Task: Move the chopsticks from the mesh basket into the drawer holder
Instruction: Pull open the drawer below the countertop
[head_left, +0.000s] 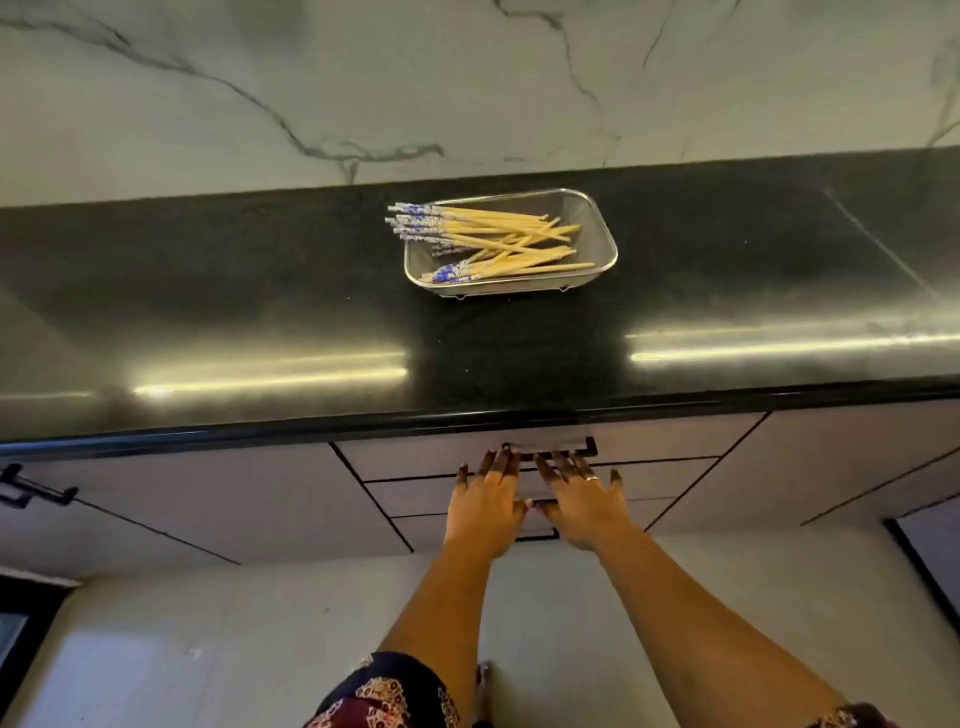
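A metal mesh basket (597, 228) sits on the black countertop, near its back edge. Several yellow chopsticks (498, 241) with blue-and-white patterned ends lie loose in it, some ends sticking out over the left rim. Below the counter's front edge is a stack of closed drawers; the top drawer (415, 460) has a black bar handle (589, 446). My left hand (485, 506) and my right hand (582, 501) reach side by side to that handle, fingers spread with the tips at the bar. Neither hand holds anything. The drawer holder is hidden.
The black countertop (260, 312) runs across the whole view in front of a marble-patterned wall (363, 78). Cabinet fronts flank the drawers, with another black handle (36, 491) at far left. Pale floor tiles (208, 649) lie below.
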